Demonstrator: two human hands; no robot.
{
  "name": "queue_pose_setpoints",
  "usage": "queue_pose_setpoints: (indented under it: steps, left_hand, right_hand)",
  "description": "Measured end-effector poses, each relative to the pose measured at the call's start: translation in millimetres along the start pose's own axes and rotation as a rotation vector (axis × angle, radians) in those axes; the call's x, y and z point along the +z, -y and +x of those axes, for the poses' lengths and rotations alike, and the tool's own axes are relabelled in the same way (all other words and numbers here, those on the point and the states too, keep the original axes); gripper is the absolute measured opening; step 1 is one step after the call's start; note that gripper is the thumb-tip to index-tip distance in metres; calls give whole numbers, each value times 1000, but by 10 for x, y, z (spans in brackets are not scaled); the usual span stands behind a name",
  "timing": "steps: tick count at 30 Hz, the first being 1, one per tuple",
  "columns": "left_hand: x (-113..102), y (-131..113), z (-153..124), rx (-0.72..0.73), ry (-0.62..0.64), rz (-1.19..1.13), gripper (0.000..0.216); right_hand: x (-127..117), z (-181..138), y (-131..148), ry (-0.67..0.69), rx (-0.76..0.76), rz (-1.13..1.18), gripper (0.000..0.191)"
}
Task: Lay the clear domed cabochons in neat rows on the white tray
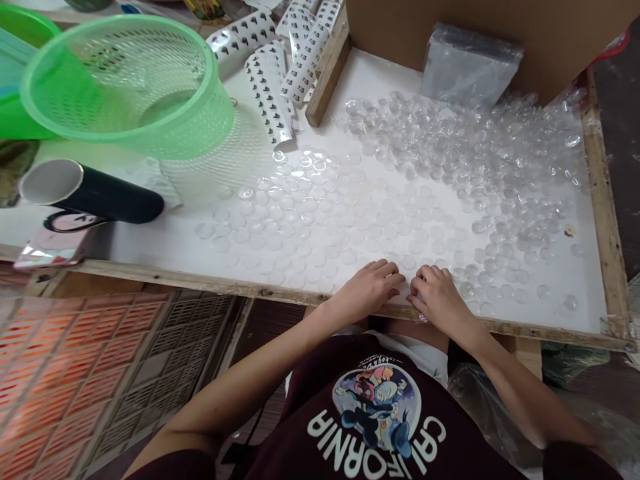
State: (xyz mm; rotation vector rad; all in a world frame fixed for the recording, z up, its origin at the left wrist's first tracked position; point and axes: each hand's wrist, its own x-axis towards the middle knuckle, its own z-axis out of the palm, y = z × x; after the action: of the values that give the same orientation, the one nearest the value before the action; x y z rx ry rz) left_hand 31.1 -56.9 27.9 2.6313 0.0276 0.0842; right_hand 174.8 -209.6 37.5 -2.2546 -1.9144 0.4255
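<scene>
At the near edge of the white tabletop (pixel 590 273), my left hand (pixel 373 288) and my right hand (pixel 440 299) are close together, a small gap between them. Both have curled fingers, thumbs facing each other; anything in them is too small or hidden to make out. Small transparent discs (pixel 295 200) lie flat in one layer, side by side, beyond and to the left of my hands. On the right, a loose heap of transparent discs (pixel 450 140) curves from the back down toward my right hand.
A green mesh basket (pixel 205 127) stands at back left, with a dark tumbler (pixel 120 195) lying before it beside a pink phone (pixel 55 243). Printed sticker sheets (pixel 270 87) lie behind a wooden block (pixel 327 77). Plastic bags (pixel 467 67) lean on cardboard (pixel 500 20). Wooden strips edge the table.
</scene>
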Motion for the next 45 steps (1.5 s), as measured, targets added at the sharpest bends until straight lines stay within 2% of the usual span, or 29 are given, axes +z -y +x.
queue_pose_setpoints:
  steps: [6,13,16,19,22,24,27,32,38,45]
  left_hand:
    - [13,-59,26,16,2,-75,13]
    - [31,-75,35,-22,-12,-79,16]
    - [33,-44,39,-59,-3,-36,15]
    - [40,-29,49,-87,-25,-19,20]
    - [69,-66,88,6,2,-41,25]
    - [103,-103,130,76,42,-67,26]
    - [141,-123,181,101,87,-84,19]
    - [73,-19,106,26,103,-118,16]
    - [-25,161,-111,-93,-5,-209,26]
    - [-46,116,-81,-44,57,-164,21]
  right_hand:
    - [-37,-30,18,-44,15,124,5]
    - [-18,-51,6,-89,115,309,12]
    - [-70,-90,-110,-138,134,331,12]
    - [-157,-150,-292,-263,207,290,14]
    - [-191,-198,-440,-342,269,199,14]
    - [-162,-211,-485,-331,255,152,15]
    - [-76,-215,-505,-271,220,107,19]
    - [-9,-248,-549,-234,224,91,15]
    - [-32,-282,-577,-260,229,129,14]
    - [4,-196,-565,-311,228,92,14]
